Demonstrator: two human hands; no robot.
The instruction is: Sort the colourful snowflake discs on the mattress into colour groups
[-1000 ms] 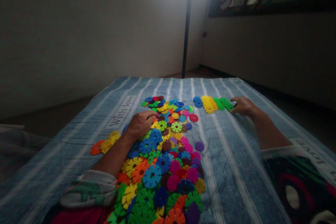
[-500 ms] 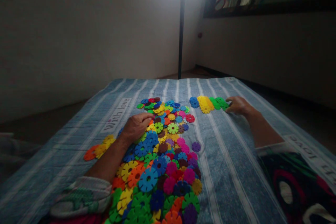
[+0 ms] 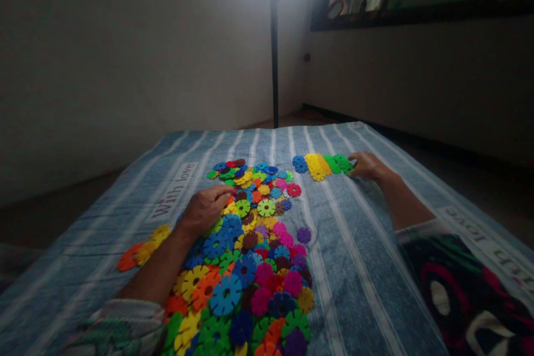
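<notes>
Since a second ago the whole scene has slid leftward and slightly down in the frame as the head turned; both hands keep the same places on the cloth and nothing among the pieces has visibly shifted. The black pole (image 3: 274, 39), which stood right of centre, now rises almost at the top centre.

Left of centre, the left hand (image 3: 205, 207) lies palm down on the upper left edge of the pile of coloured discs (image 3: 250, 256), fingers loosely curled and close together, their tips touching the yellow and green pieces beneath. Whether a disc is pinched between them cannot be told, since the back of the hand hides the underside.

At the upper right of the cloth, the right hand (image 3: 364, 165) rests against the green end of the row of joined discs (image 3: 321, 164), which runs blue, yellow, then green from left to right. Its fingers are narrowly parted and pointed at that end, touching it; a firm grip cannot be made out in the dim light.

Both lie on the striped blue cloth (image 3: 367, 267), which bears printed lettering at its left and right borders. A few orange and yellow discs (image 3: 139, 251) sit apart at the lower left, partly behind the left forearm, and a lone purple disc (image 3: 303, 235) lies just right of the pile. Patterned sleeves fill the lower corners, and a dark window frame (image 3: 417, 8) crosses the upper right.
</notes>
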